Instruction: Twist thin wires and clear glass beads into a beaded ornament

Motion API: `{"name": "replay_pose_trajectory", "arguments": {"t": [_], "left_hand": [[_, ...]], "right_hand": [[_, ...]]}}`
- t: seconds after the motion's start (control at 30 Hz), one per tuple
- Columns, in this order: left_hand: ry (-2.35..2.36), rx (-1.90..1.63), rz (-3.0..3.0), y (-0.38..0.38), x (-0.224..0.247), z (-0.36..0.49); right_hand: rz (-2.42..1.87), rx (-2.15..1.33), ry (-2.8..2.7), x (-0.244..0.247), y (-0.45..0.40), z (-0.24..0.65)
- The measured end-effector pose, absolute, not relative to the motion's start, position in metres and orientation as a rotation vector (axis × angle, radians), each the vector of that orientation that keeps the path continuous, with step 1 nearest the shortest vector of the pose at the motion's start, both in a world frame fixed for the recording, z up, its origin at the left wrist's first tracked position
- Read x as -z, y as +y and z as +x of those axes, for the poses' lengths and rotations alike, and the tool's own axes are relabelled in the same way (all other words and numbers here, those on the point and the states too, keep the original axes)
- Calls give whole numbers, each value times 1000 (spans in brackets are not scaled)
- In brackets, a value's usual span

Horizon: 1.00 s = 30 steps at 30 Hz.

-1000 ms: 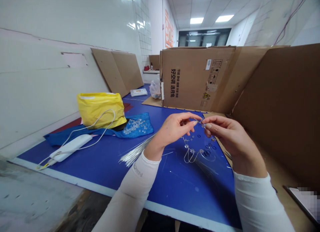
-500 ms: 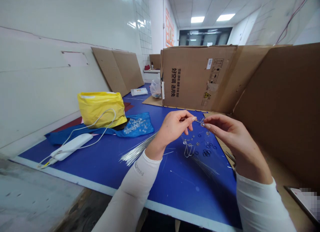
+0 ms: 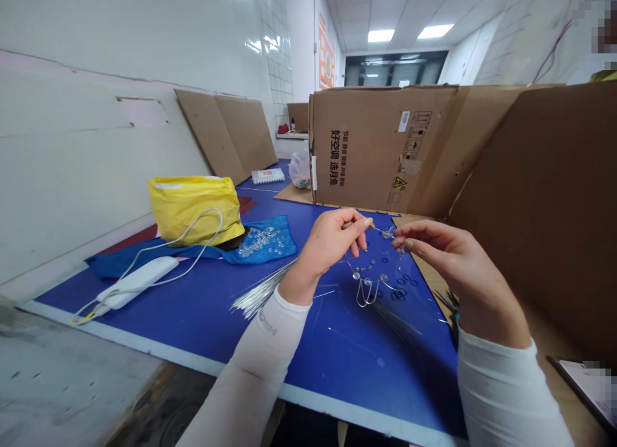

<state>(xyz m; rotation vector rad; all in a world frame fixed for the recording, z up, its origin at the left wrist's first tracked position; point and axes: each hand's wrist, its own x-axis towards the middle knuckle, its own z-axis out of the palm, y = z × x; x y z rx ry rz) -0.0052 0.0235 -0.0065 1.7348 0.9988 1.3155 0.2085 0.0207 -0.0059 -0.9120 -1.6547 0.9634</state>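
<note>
Above the blue table, my left hand point(image 3: 332, 244) pinches the end of a thin beaded wire point(image 3: 384, 232) between thumb and fingertips. My right hand point(image 3: 463, 267) closes thumb and forefinger on the other side of the same wire, by its clear beads. More clear round beads point(image 3: 368, 281) and bent loops of wire hang or lie below, between the hands; which of the two, I cannot tell. Several small black rings point(image 3: 399, 292) lie on the table beneath my right hand. A bundle of straight silvery wires point(image 3: 263, 289) is beside my left wrist.
Loose clear beads point(image 3: 263, 240) lie on a blue cloth point(image 3: 288, 231) at left, next to a yellow bag point(image 3: 195, 209). A white power strip point(image 3: 139, 283) with a cord is nearer. A large cardboard box point(image 3: 376, 151) walls the back and right. A dark-tipped tool point(image 3: 449, 302) lies by my right wrist.
My left hand has drawn slightly left and up, so a longer piece of wire shows between the hands. The hanging beads below have shifted a little. My right hand has barely moved.
</note>
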Motion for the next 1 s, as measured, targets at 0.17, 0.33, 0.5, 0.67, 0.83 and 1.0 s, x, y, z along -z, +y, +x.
{"name": "replay_pose_trajectory", "arguments": {"t": [0.17, 0.33, 0.5, 0.67, 0.83, 1.0], "left_hand": [[991, -1300, 1746, 22, 7, -4], [972, -1288, 1749, 21, 6, -4], [977, -1289, 1743, 23, 7, -4], [988, -1290, 1743, 23, 7, -4], [979, -1284, 1742, 22, 7, -4], [974, -1238, 1682, 22, 5, -3]], "right_hand": [[-838, -1048, -1669, 10, 24, 211], [-760, -1068, -1717, 12, 26, 213], [-720, -1061, -1754, 9, 22, 215], [-666, -908, -1897, 7, 19, 215], [-737, -662, -1965, 10, 18, 212], [-768, -590, -1889, 12, 15, 207]]}}
